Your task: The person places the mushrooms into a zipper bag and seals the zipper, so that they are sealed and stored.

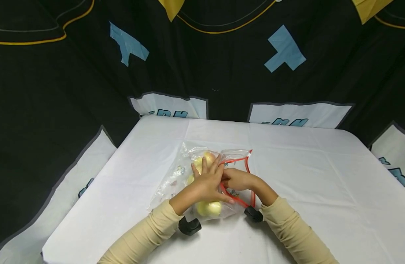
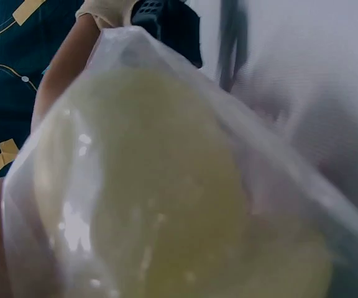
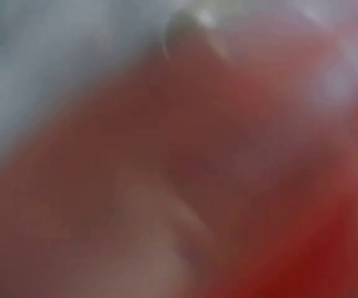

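Note:
A clear plastic bag [image 1: 167,187] with a red-edged mouth [image 1: 253,196] lies on the table. Inside it are several round, pale yellow, apple-like fruits [image 1: 209,208]; one fills the left wrist view as a yellow-green fruit [image 2: 154,180] behind the film. My left hand [image 1: 207,185] rests across the bag and fruits, its fingers spread. At the red-edged mouth is my right hand [image 1: 238,179], its fingers bent and reaching left, the tips hidden behind the left hand. The right wrist view shows that hand only as a blur [image 3: 135,155] beside red; whether it holds anything is unclear.
The white-covered table [image 1: 304,176] extends around the bag on all sides. Black wrist-camera housings [image 1: 190,226] hang under both wrists. A dark curtain [image 1: 209,66] with blue tape pieces [image 1: 285,49] stands behind the table.

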The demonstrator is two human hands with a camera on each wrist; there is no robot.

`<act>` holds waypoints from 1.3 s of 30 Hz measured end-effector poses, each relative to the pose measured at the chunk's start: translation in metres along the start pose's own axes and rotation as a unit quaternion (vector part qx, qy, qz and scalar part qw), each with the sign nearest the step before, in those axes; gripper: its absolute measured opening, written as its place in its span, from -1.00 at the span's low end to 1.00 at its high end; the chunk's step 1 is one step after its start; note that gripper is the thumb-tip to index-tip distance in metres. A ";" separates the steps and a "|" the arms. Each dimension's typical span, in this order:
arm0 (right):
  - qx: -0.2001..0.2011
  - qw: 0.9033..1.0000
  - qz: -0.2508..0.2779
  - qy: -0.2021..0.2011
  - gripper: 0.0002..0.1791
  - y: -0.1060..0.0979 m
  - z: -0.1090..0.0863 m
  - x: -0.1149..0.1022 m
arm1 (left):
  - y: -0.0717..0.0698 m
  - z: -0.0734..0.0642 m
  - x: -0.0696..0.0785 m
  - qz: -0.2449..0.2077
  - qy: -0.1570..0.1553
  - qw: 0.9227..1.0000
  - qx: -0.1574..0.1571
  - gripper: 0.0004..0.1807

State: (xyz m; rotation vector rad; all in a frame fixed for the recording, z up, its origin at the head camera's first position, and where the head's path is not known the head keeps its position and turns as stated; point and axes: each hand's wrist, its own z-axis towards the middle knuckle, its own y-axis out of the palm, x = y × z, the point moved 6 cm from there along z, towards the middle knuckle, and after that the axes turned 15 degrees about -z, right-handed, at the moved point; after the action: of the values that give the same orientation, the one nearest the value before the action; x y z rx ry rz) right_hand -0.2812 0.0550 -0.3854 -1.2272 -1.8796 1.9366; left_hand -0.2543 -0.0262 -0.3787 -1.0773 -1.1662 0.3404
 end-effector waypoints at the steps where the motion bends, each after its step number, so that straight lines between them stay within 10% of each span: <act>1: -0.004 1.000 -0.016 0.002 -0.75 -0.003 -0.003 -0.001 | 0.000 0.000 0.000 0.006 -0.004 1.000 -0.001 0.27; 7: -0.014 0.997 -0.076 0.002 -0.63 -0.033 -0.031 -0.008 | 0.000 0.001 -0.001 0.032 -0.019 0.999 0.000 0.23; 11: 0.054 0.997 -0.003 0.055 -0.57 -0.064 -0.053 0.012 | 0.000 0.002 -0.001 0.037 -0.021 0.999 0.002 0.19; 18: 0.216 0.956 0.105 0.168 -0.56 -0.094 -0.073 0.060 | -0.002 0.001 0.003 0.069 -0.015 0.997 0.012 0.10; 26: 0.179 0.949 0.062 0.251 -0.39 -0.084 -0.062 0.085 | -0.017 -0.013 0.037 0.088 0.082 0.990 0.076 -0.25; 29: 0.179 0.947 0.053 0.261 -0.40 -0.084 -0.061 0.088 | -0.012 -0.030 0.065 0.141 0.181 0.966 0.124 -0.32; 34: 0.193 0.941 0.067 0.270 -0.56 -0.081 -0.058 0.094 | 0.018 -0.055 0.094 0.256 0.309 0.893 0.203 -0.50; 39: 0.202 0.936 0.073 0.277 -0.68 -0.072 -0.054 0.102 | 0.036 -0.059 0.094 0.301 0.328 0.866 0.226 -0.85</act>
State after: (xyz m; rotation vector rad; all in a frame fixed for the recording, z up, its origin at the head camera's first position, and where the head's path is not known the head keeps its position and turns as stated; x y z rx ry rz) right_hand -0.3411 0.1738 -0.3572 -1.5827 -1.0793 1.6751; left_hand -0.1543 0.0288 -0.3541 -0.9937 -0.0985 0.6331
